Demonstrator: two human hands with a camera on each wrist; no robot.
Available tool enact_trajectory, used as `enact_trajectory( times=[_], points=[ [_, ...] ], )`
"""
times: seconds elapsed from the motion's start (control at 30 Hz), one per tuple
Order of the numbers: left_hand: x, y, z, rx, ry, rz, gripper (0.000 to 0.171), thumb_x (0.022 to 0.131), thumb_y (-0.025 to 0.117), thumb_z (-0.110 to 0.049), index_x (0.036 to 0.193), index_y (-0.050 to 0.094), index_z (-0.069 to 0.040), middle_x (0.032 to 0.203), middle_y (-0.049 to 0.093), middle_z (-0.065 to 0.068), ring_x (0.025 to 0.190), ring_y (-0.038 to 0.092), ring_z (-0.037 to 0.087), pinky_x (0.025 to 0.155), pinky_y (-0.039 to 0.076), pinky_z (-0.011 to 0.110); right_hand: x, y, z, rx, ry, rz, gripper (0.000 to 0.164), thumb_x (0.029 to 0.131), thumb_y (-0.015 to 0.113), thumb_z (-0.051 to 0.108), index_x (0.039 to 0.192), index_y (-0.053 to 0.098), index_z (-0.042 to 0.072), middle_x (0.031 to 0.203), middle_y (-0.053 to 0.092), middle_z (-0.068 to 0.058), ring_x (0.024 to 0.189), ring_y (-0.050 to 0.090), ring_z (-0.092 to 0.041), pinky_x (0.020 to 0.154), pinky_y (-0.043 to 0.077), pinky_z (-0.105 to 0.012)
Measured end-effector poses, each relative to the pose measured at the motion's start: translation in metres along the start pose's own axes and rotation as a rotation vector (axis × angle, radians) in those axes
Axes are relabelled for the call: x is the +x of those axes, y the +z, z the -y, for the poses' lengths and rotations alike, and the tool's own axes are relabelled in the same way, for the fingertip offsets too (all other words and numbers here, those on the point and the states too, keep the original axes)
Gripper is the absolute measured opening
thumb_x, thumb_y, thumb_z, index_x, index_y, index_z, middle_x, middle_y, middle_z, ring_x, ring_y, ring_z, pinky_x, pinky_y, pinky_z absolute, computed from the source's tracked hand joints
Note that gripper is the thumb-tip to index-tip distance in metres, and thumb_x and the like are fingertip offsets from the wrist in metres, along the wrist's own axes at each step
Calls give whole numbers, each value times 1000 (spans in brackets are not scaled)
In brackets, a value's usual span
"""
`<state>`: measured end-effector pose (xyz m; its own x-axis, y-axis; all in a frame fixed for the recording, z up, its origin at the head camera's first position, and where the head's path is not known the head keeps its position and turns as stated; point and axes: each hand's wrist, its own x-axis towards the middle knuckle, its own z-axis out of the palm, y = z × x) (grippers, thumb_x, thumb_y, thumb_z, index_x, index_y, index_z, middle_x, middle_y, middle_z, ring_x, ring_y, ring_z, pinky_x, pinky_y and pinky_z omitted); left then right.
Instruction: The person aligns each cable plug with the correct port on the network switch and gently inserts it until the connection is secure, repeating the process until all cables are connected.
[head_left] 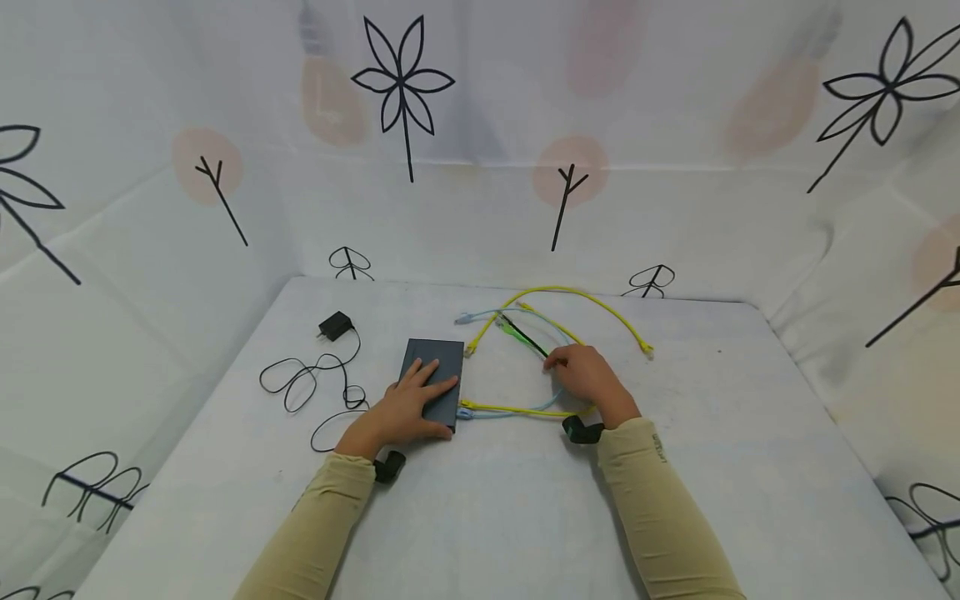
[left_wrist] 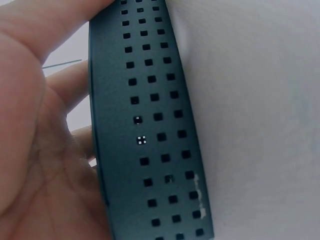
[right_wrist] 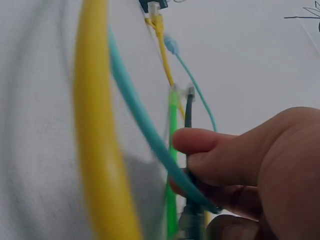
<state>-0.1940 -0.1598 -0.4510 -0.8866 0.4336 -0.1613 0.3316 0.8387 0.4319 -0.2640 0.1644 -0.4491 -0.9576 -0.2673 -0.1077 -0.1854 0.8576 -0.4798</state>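
My left hand (head_left: pixel 401 410) rests on a dark grey box-shaped network device (head_left: pixel 442 354), fingers spread over its top and thumb by the near edge. In the left wrist view, square holes line the side of the device (left_wrist: pixel 155 120). My right hand (head_left: pixel 588 375) pinches a black network cable (head_left: pixel 525 335) between thumb and fingertips. The right wrist view shows this black cable (right_wrist: pixel 188 112) with a clear plug at its end. A bright green cable (right_wrist: pixel 173 112) runs alongside, and a light blue cable (right_wrist: pixel 142 122) crosses in front of the fingers.
Yellow cables (head_left: pixel 558 289) arc over the white table (head_left: pixel 697 400). Another yellow cable (head_left: pixel 525 409) and a light blue cable lie with plugs at the device's right side. Left of the device are a black power adapter (head_left: pixel 335 325) and its looped thin cord (head_left: pixel 303 368).
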Motion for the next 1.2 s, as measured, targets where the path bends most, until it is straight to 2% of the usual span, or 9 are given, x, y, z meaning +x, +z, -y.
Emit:
enact_trajectory(
  times=[0.17, 0.33, 0.43, 0.53, 0.67, 0.87, 1.07, 1.13, 1.2],
  points=[
    [0, 0, -1, 0, -5, 4, 87, 78, 74, -56, 152, 32, -35, 164, 10, 6, 152, -2, 34, 111, 21, 67, -1, 0, -2, 103, 5, -42, 28, 99, 47, 14, 108, 74, 16, 122, 66, -12, 118, 55, -32, 96, 45, -47],
    [0, -1, -1, 1, -12, 6, 87, 78, 74, -56, 151, 32, -35, 164, 10, 6, 152, -2, 34, 111, 21, 67, -1, -6, -4, 243, 52, -6, 29, 101, 46, 16, 111, 73, 17, 119, 65, -9, 109, 54, -28, 88, 45, -41],
    [1, -1, -1, 4, -14, 3, 86, 78, 73, -56, 151, 32, -36, 164, 10, 6, 152, -3, 34, 111, 21, 67, -1, -9, -6, 290, 65, 20, 31, 102, 44, 18, 111, 73, 19, 116, 67, -6, 109, 54, -26, 89, 44, -41],
    [1, 0, 0, 13, -16, 4, 87, 78, 73, -57, 152, 31, -36, 164, 10, 6, 152, -3, 34, 111, 22, 67, -1, -10, -10, 289, 43, 33, 30, 102, 45, 19, 110, 74, 22, 116, 68, -2, 121, 53, -25, 99, 41, -43],
    [1, 0, 0, 18, -23, 9, 87, 78, 73, -57, 152, 31, -36, 164, 10, 5, 152, -3, 33, 112, 21, 66, -1, -10, -14, 289, -7, 61, 27, 100, 49, 19, 112, 73, 24, 121, 68, -3, 126, 52, -26, 100, 42, -46],
    [1, -1, -2, 5, -30, 15, 87, 78, 74, -56, 152, 31, -36, 164, 10, 5, 152, -4, 33, 112, 20, 66, -1, -9, -13, 266, -62, 77, 23, 97, 58, 24, 115, 72, 24, 127, 65, -3, 120, 55, -26, 94, 45, -42],
    [1, -1, -3, 4, -30, 13, 87, 79, 74, -55, 152, 31, -36, 164, 10, 5, 152, -4, 33, 112, 20, 66, 0, -7, -4, 176, -70, 19, 20, 94, 63, 21, 109, 75, 24, 115, 70, -1, 92, 59, -20, 75, 48, -33],
    [1, -1, -2, 6, -28, 12, 87, 79, 74, -55, 152, 31, -36, 164, 10, 5, 152, -4, 33, 112, 20, 66, 0, -7, 0, 152, -69, 4, 19, 93, 65, 19, 108, 76, 24, 111, 72, 0, 92, 61, -21, 75, 49, -33],
    [1, 0, -1, 9, -26, 10, 87, 79, 74, -55, 152, 31, -35, 164, 10, 5, 152, -4, 33, 112, 20, 66, 0, -6, 3, 141, -72, -13, 19, 92, 66, 18, 107, 76, 22, 110, 73, 0, 99, 62, -20, 81, 50, -35]
  ],
)
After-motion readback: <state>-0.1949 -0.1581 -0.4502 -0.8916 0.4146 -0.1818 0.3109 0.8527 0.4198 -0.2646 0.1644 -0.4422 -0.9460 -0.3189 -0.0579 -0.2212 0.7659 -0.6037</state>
